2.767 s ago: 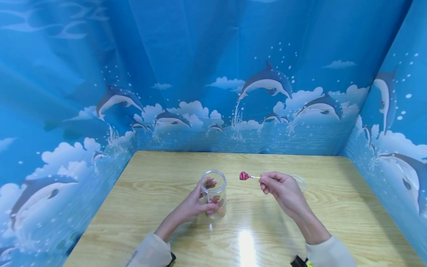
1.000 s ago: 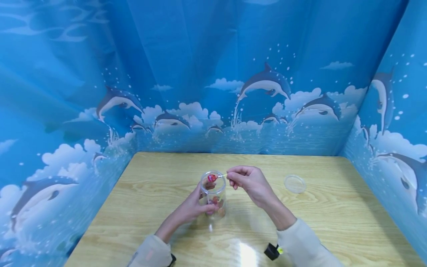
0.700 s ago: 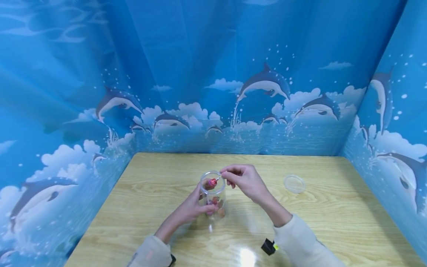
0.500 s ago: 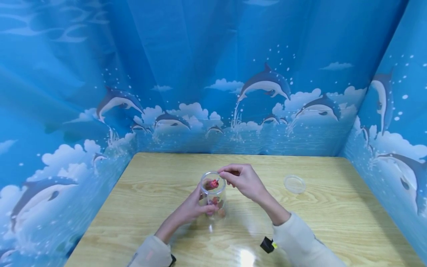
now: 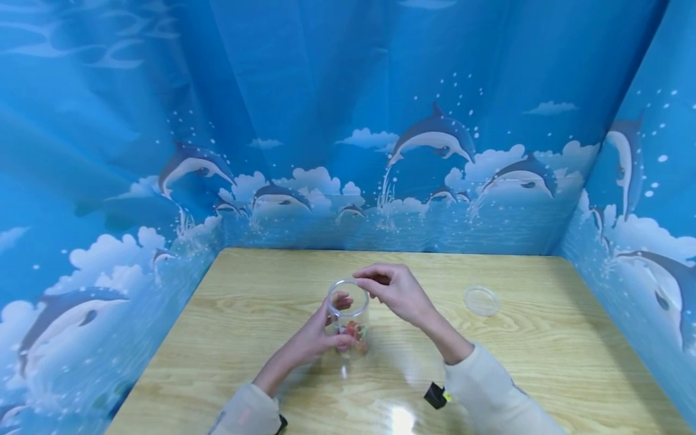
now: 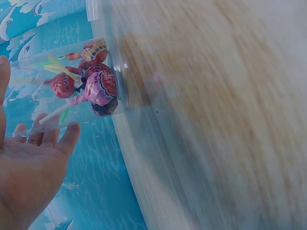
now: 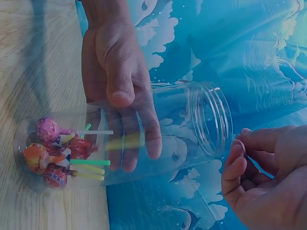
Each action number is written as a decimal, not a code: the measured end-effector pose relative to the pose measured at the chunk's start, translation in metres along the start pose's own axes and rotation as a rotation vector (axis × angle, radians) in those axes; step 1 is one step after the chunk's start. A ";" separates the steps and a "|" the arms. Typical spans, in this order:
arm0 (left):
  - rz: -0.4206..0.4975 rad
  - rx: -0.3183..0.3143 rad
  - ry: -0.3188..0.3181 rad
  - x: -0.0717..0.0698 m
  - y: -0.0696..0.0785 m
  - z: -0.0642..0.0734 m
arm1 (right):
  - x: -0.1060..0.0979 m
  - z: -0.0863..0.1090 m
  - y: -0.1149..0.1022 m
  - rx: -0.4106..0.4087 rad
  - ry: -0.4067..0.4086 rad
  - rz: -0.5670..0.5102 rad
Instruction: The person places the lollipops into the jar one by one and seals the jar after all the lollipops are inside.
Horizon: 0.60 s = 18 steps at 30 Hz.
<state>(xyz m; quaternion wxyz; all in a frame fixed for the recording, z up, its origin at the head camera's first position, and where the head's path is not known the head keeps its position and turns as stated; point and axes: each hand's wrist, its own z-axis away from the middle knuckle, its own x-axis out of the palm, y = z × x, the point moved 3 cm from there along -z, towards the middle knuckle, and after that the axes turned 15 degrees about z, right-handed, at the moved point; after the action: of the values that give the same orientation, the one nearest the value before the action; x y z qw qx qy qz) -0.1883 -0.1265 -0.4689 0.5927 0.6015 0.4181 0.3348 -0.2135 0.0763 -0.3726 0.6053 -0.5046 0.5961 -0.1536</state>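
A clear cylindrical jar [image 7: 180, 112] stands on the table, its mouth uncovered. My left hand [image 5: 311, 342] grips it from the left side, with fingers and thumb around the wall. At the bottom of the jar lie several wrapped lollipops [image 6: 100, 88], pink, red and orange, with white, green and yellow sticks, as the wrist views show. My right hand [image 5: 399, 296] is at the right side of the jar's rim, fingers curled with the fingertips close together. Nothing shows between those fingertips in the right wrist view.
A round clear lid [image 5: 481, 301] lies flat on the wooden table [image 5: 261, 281], to the right of the right hand. A blue curtain [image 5: 304, 96] with dolphins surrounds the table's back and sides. A small black device [image 5: 435, 396] is at the right sleeve.
My right hand has carried a red lollipop leftward to the jar's mouth and let go of it; it has dropped in among the others. The left hand has kept its hold on the jar.
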 end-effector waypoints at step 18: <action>-0.010 -0.010 0.005 0.000 -0.001 0.000 | -0.047 0.033 0.043 0.109 0.116 0.149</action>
<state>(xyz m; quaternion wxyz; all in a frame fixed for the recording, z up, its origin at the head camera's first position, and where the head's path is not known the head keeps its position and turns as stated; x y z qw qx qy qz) -0.1883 -0.1267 -0.4696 0.5962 0.5955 0.4211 0.3355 -0.2134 0.1466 -0.3869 0.6063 -0.4153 0.6568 -0.1690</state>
